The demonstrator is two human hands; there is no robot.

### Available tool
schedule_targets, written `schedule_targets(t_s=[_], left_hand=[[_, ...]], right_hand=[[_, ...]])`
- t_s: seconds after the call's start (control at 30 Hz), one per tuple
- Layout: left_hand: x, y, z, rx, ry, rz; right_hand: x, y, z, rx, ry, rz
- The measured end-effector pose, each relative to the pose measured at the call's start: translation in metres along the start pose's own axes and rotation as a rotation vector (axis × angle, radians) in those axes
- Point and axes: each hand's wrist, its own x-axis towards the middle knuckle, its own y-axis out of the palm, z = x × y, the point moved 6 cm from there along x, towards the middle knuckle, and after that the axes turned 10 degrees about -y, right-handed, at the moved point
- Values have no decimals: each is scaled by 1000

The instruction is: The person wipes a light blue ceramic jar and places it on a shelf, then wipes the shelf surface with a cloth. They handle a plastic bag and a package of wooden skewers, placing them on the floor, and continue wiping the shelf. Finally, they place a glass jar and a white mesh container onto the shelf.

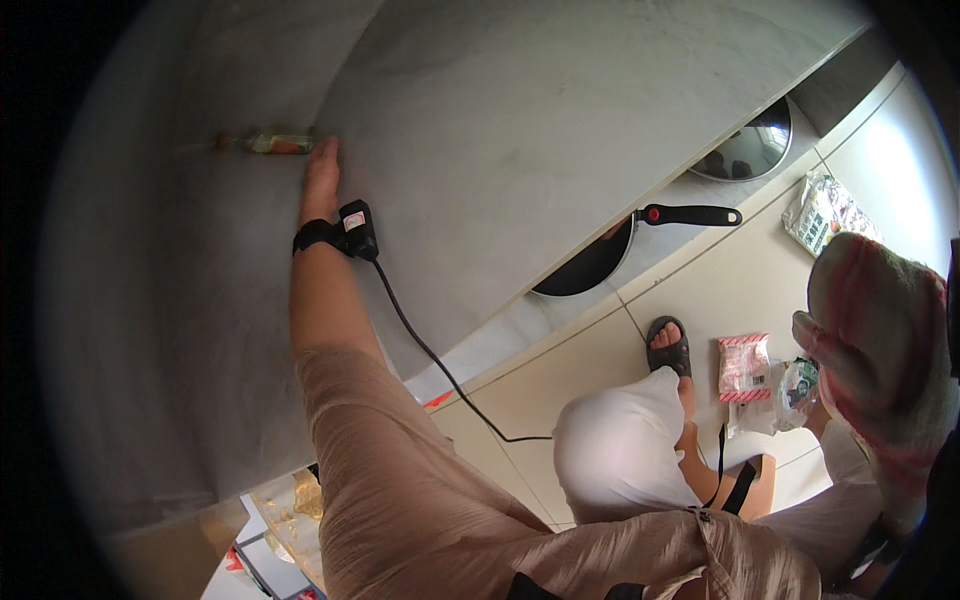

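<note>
My left hand reaches over the grey stone-like countertop, its fingers straight and close together. A small glass bottle with a label meets the fingers at its base. Whether they grip it is unclear. A black strap on my wrist carries a black device with a cable running down toward my lap. Near the camera at the right is a grey-white fabric piece with red streaks, shaped like a mitten. It seems to cover my right hand, whose skin and fingers are hidden.
Below the counter edge, a black frying pan with a long handle and a dark round pan or lid rest on a ledge. Printed plastic packages and a silvery bag lie on the tiled floor by a sandalled foot.
</note>
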Motion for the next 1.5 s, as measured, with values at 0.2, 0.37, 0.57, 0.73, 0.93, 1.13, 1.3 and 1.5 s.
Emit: schedule_targets(t_s=[0.2,0.37,0.57,0.73,0.93,1.13,1.3,1.5], left_hand=[[-57,6,-19,79,66,44],[-155,13,-44,141,154,17],[-328,18,-70,658,505,41],[-501,-32,-94,397,796,186],[-592,-137,-115,-340,707,267],[-555,-209,-144,-576,706,-229],[-503,-205,-193,-677,628,-293],[-481,-189,-241,-782,677,-331]], right_hand=[[-12,-22,14,-23,-106,6],[-31,-51,36,-100,-289,-47],[-52,-81,54,291,-284,38],[-78,-105,64,472,-466,117],[-96,-113,41,1030,-438,66],[-100,-102,32,1838,-114,290],[-102,-103,21,1765,12,160],[-98,-109,26,1561,-226,101]])
